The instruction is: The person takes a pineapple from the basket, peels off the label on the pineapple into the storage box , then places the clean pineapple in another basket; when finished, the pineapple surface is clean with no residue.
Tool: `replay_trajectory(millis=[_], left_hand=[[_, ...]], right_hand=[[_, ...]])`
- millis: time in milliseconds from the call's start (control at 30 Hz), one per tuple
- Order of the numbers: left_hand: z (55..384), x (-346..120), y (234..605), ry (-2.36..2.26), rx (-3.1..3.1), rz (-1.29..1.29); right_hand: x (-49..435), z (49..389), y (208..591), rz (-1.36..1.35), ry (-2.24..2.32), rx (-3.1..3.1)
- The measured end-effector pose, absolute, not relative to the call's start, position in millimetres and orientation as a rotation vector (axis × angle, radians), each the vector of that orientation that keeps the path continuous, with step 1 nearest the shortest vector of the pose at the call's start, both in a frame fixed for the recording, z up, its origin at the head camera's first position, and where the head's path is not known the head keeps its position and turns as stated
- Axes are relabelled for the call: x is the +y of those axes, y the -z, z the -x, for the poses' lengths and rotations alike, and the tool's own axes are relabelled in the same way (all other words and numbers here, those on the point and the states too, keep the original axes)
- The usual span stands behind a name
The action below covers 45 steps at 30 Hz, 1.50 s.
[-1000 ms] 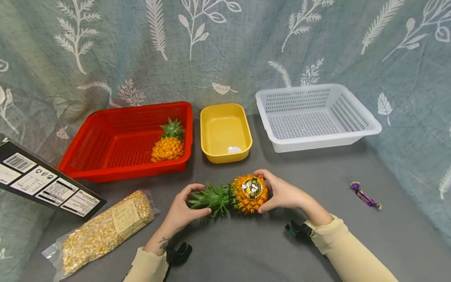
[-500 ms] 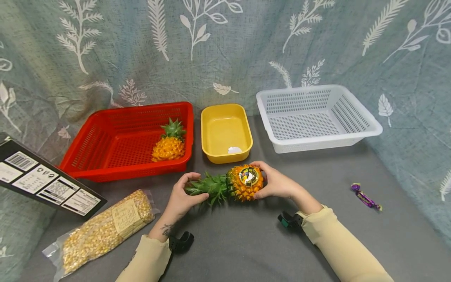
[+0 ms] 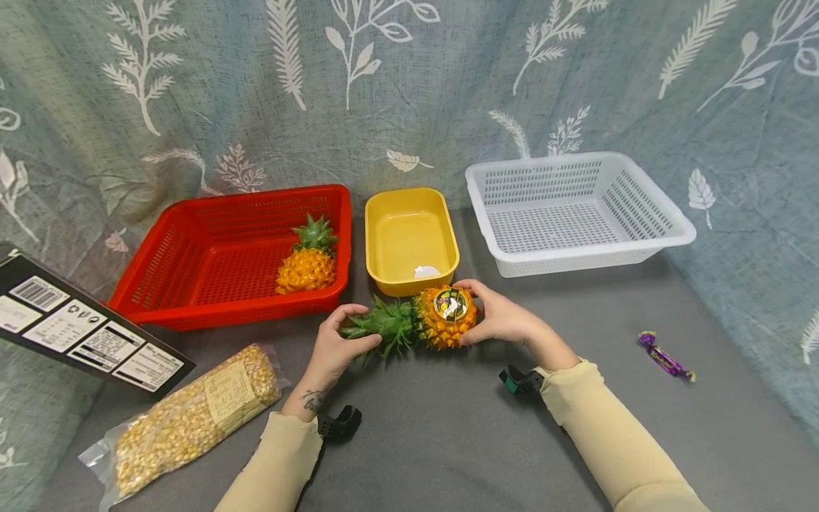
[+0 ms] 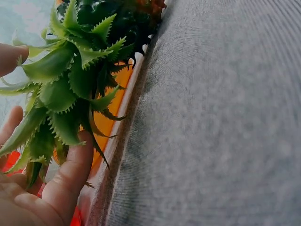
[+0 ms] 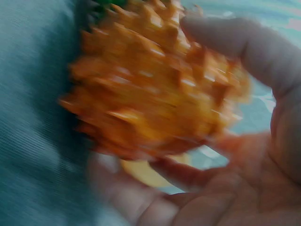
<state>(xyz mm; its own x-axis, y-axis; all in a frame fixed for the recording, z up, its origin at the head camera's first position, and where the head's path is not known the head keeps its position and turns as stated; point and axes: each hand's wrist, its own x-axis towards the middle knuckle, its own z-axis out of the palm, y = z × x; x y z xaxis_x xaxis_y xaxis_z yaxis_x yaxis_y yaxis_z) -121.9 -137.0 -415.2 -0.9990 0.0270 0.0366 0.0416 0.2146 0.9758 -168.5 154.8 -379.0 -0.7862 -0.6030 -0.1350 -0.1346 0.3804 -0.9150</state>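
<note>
Both hands hold a small orange pineapple [image 3: 441, 328] that lies on its side, its leafy crown [image 3: 392, 326] pointing left and a round label on its body. With thumb and fingers around the crown's leaves, my left hand [image 3: 335, 345] grips that end; the left wrist view shows the green toothed leaves [image 4: 61, 94] between thumb and fingers. My right hand [image 3: 505, 316] clasps the base of the fruit, and in the right wrist view its fingers curl about the spiky orange body [image 5: 155, 89]. Just behind the fruit stands a yellow tub [image 3: 409, 242] with a white patch inside.
A red basket [image 3: 224, 313] holding another pineapple [image 3: 307, 267] stands back left. A white basket [image 3: 595, 252] stands back right. At left are a black box [image 3: 96, 334] and a bag of corn kernels [image 3: 185, 419]. A purple-wrapped candy [image 3: 665, 357] lies at right.
Both hands have moved the pineapple away from the person, toward the yellow tub, and its body has shifted slightly left. The baskets, bag, box and candy stay where they were.
</note>
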Motion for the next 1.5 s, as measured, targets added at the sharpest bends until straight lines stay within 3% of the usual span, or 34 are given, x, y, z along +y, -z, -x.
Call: replay_trajectory(millis=[333,633,933,1100,1500], left_hand=[[122.7,-136.3,413.8,1.961,-2.439,0.038],[121.9,-135.7,415.5,1.976,-2.435,0.04],[121.7,-135.6,415.8,1.982,-2.419,0.043],[121.7,-135.5,415.7,1.986,-2.414,0.044],[121.4,-136.0,416.9,1.992,-2.396,0.055]], right_hand=[[155.0,175.1,351.2,0.628,1.5,2.463],[136.0,172.1,351.9,0.605,1.196,2.694],[130.9,170.9,351.9,0.748,1.268,2.798],[131.0,168.2,354.1,0.93,1.252,2.915],[139.9,163.9,369.9,1.801,1.272,3.073]])
